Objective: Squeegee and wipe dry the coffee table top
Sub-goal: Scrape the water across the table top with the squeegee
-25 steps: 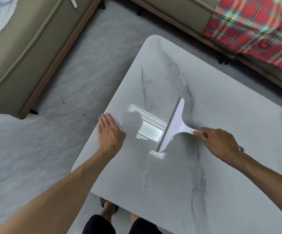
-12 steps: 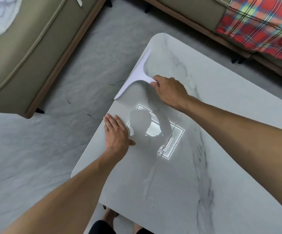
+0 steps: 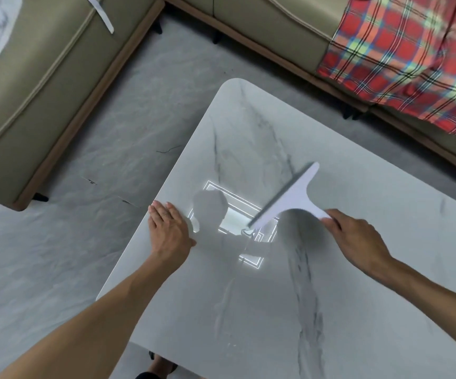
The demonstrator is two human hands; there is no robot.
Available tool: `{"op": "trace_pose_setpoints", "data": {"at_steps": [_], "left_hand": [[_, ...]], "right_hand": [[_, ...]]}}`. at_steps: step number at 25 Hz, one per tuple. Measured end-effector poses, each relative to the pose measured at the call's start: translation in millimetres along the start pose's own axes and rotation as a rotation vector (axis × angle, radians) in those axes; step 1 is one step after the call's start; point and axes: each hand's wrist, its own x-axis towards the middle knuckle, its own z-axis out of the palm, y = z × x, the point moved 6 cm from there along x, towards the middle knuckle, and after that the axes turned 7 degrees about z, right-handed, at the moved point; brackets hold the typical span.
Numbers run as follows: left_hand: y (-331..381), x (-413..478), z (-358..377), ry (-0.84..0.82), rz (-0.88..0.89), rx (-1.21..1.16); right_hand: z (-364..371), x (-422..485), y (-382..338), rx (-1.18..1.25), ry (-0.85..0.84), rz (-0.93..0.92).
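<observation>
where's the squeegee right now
In the head view the squeegee is over the middle of the coffee table top, its handle gripped by the right hand, its blade by the bright light reflection, right of the flat left hand.

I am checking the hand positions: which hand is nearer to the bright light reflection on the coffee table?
Left. The left hand lies flat just left of the reflection; the right hand grips the squeegee handle further right.

Bare forearms, dark garment
</observation>
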Motion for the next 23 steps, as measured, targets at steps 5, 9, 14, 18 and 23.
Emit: {"op": "trace_pose_setpoints", "data": {"at_steps": [5, 9, 14, 18, 23], "left_hand": [[28.6, 23.0, -34.6, 0.178, 0.125, -0.108], [54.6, 41.3, -25.9, 0.009, 0.117, -0.032], [54.7, 48.1, -26.8, -0.053, 0.139, 0.017], [57.3, 49.6, -29.8, -0.08, 0.127, 0.045], [53.6, 52.4, -28.0, -0.092, 0.132, 0.071]], "right_hand": [[-47.7, 106.9, -110.5, 0.323, 0.073, -0.158], [-58.1, 172.2, -156.0, 0.287, 0.093, -0.186], [-25.9, 125.8, -72.6, 0.134, 0.109, -0.127], [1.3, 27.3, 21.0, 0.069, 0.04, 0.024], [-31.7, 21.3, 17.6, 0.061, 0.15, -0.029]]}}
